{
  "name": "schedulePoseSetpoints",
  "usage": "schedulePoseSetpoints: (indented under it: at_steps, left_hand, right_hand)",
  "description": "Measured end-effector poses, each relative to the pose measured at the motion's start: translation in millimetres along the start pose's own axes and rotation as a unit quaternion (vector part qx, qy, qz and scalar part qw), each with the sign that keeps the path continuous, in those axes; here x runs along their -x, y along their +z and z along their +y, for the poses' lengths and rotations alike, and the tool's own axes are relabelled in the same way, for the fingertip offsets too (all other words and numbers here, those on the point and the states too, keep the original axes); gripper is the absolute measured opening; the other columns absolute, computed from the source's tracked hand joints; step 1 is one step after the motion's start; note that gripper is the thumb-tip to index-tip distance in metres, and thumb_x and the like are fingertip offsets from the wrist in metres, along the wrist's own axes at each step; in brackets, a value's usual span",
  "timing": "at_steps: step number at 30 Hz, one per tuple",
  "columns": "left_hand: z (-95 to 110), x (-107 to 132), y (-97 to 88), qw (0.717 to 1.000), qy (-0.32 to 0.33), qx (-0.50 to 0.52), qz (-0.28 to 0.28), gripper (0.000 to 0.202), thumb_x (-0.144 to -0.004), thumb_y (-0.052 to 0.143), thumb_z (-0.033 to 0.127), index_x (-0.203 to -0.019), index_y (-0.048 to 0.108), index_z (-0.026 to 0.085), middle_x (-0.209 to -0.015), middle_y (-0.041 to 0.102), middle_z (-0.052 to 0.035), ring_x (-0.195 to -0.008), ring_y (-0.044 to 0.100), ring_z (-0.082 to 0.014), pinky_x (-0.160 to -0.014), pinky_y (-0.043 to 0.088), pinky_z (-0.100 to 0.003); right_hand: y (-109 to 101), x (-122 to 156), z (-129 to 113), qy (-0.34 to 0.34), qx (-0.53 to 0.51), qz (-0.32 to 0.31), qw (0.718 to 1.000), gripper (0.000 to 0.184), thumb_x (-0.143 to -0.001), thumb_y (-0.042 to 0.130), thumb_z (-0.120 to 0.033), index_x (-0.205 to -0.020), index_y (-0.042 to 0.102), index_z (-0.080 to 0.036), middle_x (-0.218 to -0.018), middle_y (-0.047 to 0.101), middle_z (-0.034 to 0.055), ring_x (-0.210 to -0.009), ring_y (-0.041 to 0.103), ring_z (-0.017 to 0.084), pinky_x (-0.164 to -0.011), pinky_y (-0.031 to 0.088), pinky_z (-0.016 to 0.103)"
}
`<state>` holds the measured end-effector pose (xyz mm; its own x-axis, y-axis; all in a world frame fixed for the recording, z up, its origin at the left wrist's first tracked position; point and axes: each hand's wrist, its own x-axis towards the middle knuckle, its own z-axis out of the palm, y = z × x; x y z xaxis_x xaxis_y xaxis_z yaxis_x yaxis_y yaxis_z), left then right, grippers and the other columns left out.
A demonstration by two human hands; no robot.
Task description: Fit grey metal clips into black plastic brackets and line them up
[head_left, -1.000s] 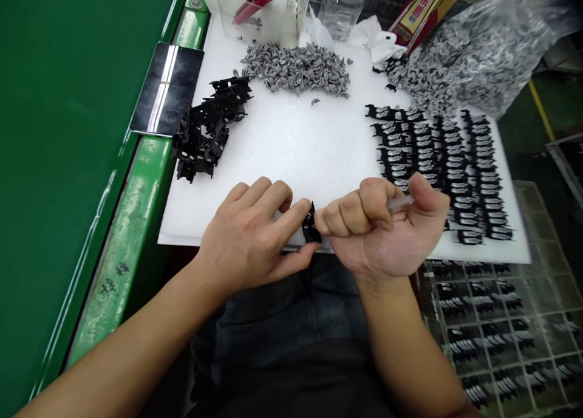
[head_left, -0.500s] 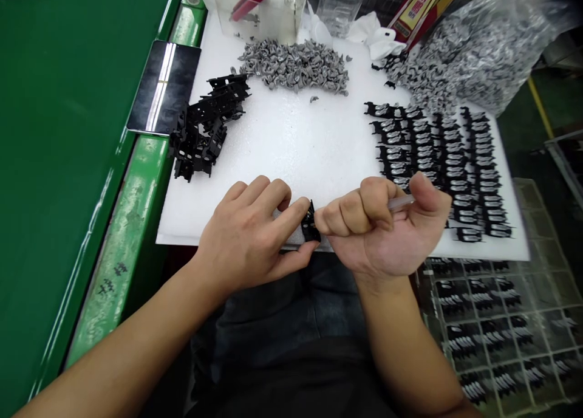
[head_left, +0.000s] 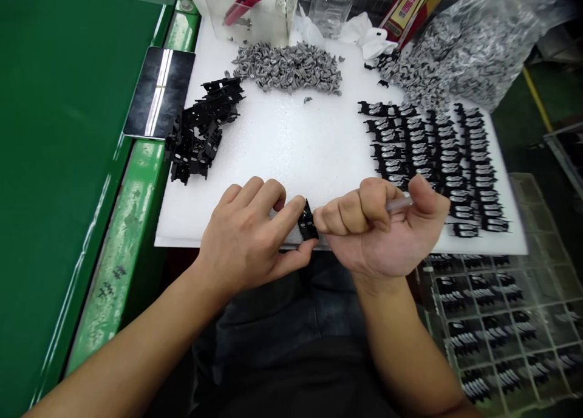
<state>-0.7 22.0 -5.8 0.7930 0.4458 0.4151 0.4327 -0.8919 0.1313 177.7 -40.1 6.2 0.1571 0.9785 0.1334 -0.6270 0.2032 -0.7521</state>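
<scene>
Pinching a small black plastic part (head_left: pixel 308 222) at the front edge of the white foam pad (head_left: pixel 291 144), the left hand (head_left: pixel 246 239) clamps thumb and fingertips on it, apparently to steady it. The right hand (head_left: pixel 387 229) curls its fingers together around a clear rod (head_left: pixel 399 205), knuckles just beside the part. On the pad, black frames (head_left: pixel 195 138) lie left, grey clips (head_left: pixel 286 68) behind, black-and-silver pieces (head_left: pixel 432 150) in rows right, all within reach. Beyond its far right corner, a clear plastic bag (head_left: pixel 473 47) bulges with more clips; below its front edge, a clear divided tray (head_left: pixel 483 327) holds black parts.
</scene>
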Motion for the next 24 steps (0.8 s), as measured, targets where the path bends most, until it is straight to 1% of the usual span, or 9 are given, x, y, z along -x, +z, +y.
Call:
schedulePoseSetpoints:
  at_steps: [3, 8, 12, 14, 19, 24]
  left_hand:
    - [-0.3, 0.3, 0.2, 1.0, 0.0, 0.001, 0.002, 0.047, -0.098, 0.057, 0.062, -0.113, 0.071, 0.019, -0.094, 0.062, -0.0082, -0.081, 0.05, -0.0256, -0.068, 0.036, -0.04]
    - [-1.0, 0.8, -1.0, 1.0, -0.001, 0.0, -0.004, 0.049, -0.097, 0.058, 0.062, -0.116, 0.07, 0.019, -0.095, 0.062, -0.0084, -0.082, 0.05, -0.0256, -0.069, 0.036, -0.04]
    - [-0.5, 0.4, -1.6, 1.0, -0.002, 0.003, -0.006, 0.047, -0.098, 0.057, 0.061, -0.116, 0.071, 0.019, -0.095, 0.061, -0.0082, -0.082, 0.05, -0.0255, -0.07, 0.035, -0.04]
    - [-0.2, 0.3, -1.7, 1.0, -0.003, 0.003, -0.008, 0.047, -0.099, 0.056, 0.06, -0.115, 0.071, 0.019, -0.094, 0.061, -0.0082, -0.083, 0.051, -0.0255, -0.07, 0.035, -0.04]
    - [-0.3, 0.6, -2.1, 1.0, -0.006, 0.007, -0.011, 0.048, -0.098, 0.057, 0.061, -0.115, 0.071, 0.019, -0.095, 0.061, -0.0085, -0.083, 0.051, -0.0253, -0.07, 0.035, -0.039]
    - [-0.4, 0.2, -1.8, 1.0, -0.005, 0.004, -0.003, 0.046, -0.099, 0.057, 0.061, -0.114, 0.071, 0.019, -0.094, 0.061, -0.0081, -0.082, 0.05, -0.0255, -0.069, 0.035, -0.04]
  right_hand:
    - [-1.1, 0.2, 0.4, -0.003, 0.005, -0.005, 1.0, 0.065, -0.102, 0.034, -0.069, -0.055, 0.031, -0.024, -0.044, 0.016, -0.0066, -0.04, 0.016, 0.011, -0.047, 0.024, 0.033]
    - [-0.8, 0.5, 0.6, -0.007, 0.0, -0.02, 1.0, 0.068, -0.1, 0.034, -0.075, -0.055, 0.032, -0.024, -0.044, 0.016, -0.0066, -0.04, 0.016, 0.011, -0.046, 0.023, 0.032]
    - [4.4, 0.9, 1.5, -0.004, 0.029, -0.021, 0.999, 0.068, -0.1, 0.039, -0.073, -0.054, 0.036, -0.024, -0.045, 0.02, -0.0059, -0.04, 0.02, 0.012, -0.049, 0.025, 0.034]
    - [5.8, 0.7, 2.1, -0.008, 0.039, -0.016, 0.999, 0.069, -0.101, 0.039, -0.074, -0.053, 0.036, -0.024, -0.045, 0.019, -0.0059, -0.039, 0.02, 0.011, -0.048, 0.024, 0.033]
    - [2.2, 0.1, 3.2, -0.031, -0.001, 0.003, 0.999, 0.068, -0.1, 0.036, -0.075, -0.055, 0.03, -0.024, -0.043, 0.015, -0.0074, -0.04, 0.011, 0.011, -0.046, 0.022, 0.033]
    - [1.9, 0.1, 6.3, -0.035, -0.001, -0.018, 0.999, 0.066, -0.099, 0.039, -0.073, -0.056, 0.032, -0.024, -0.045, 0.017, -0.0067, -0.041, 0.016, 0.011, -0.048, 0.022, 0.033]
